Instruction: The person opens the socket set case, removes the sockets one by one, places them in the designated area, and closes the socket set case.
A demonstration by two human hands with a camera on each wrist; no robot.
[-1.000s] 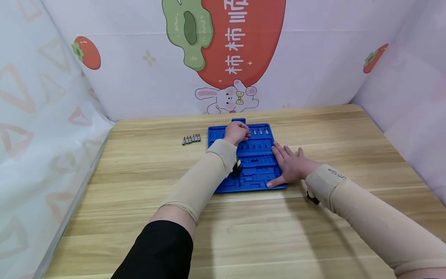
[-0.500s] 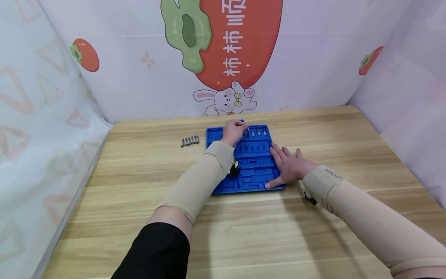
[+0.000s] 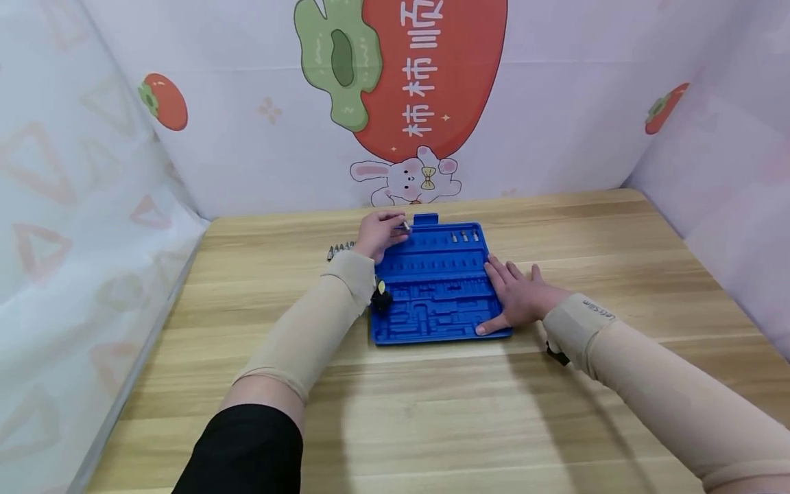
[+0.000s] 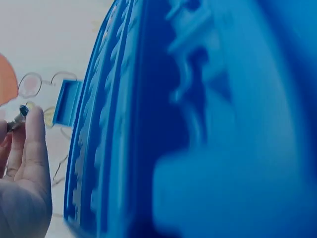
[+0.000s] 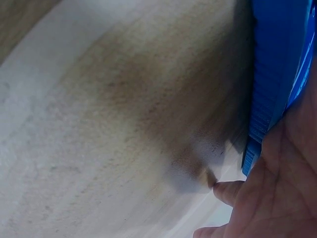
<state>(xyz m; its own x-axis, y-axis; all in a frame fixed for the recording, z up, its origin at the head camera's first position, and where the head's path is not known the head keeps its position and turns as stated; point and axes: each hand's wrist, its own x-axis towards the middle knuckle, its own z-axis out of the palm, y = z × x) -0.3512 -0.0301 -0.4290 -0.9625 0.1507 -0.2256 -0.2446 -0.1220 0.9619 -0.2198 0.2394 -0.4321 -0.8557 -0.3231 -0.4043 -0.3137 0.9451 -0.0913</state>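
Observation:
My left hand point(image 3: 384, 234) pinches a small metal screwdriver bit point(image 3: 406, 225) above the upper left corner of a blue plastic tool case tray point(image 3: 432, 336). In the left wrist view the bit point(image 4: 20, 118) sticks out between the thumb and fingers, beside the moulded tray point(image 4: 124, 148). Three bits point(image 3: 465, 237) sit upright-looking in the slots at the tray's upper right. With fingers spread, my right hand point(image 3: 521, 298) rests on the tray's right edge, its thumb on the lower right corner. The right wrist view shows its palm point(image 5: 282, 193) against the tray's side.
A row of several loose bits point(image 3: 338, 250) lies on the wooden table point(image 3: 247, 329) left of the tray, partly hidden by my left hand. A blue tab point(image 3: 426, 219) projects from the tray's far edge. A printed cloth wall point(image 3: 247, 158) stands behind the table.
My left hand has moved left from the tray's top row of slots to its upper left corner, pinching the bit. My right hand has stayed on the right edge.

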